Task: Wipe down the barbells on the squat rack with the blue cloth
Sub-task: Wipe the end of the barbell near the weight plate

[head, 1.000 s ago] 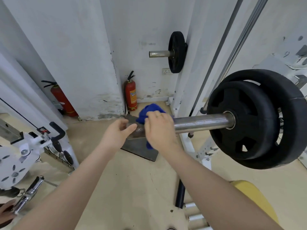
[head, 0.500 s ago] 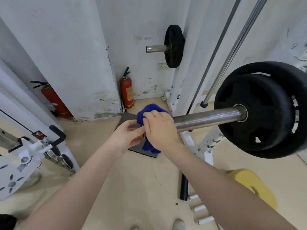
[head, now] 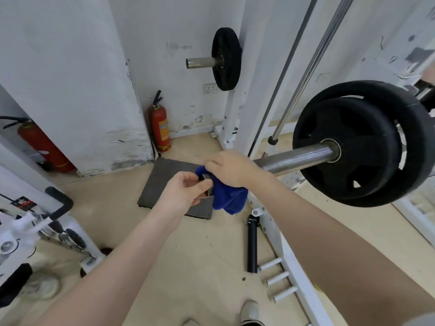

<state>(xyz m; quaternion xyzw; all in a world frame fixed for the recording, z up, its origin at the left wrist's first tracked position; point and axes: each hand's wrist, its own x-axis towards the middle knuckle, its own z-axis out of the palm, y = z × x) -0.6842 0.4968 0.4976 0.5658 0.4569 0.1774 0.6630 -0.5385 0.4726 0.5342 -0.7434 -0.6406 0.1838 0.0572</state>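
Risk: my left hand (head: 186,191) pinches the sleeve's end; a slipping cloth could jam against my fingertips.
Right hand (head: 231,169): curled over the blue cloth (head: 227,198), pressing it around the barbell (head: 294,158).
Cloth: at the sleeve's tip, tail hanging.
Plates (head: 362,142): beyond, unwiped.

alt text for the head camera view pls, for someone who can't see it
A person's right hand presses a blue cloth around the end of a steel barbell while the left hand pinches the bar's tip. Two black weight plates sit on the sleeve at right, and a red fire extinguisher stands against the wall behind.
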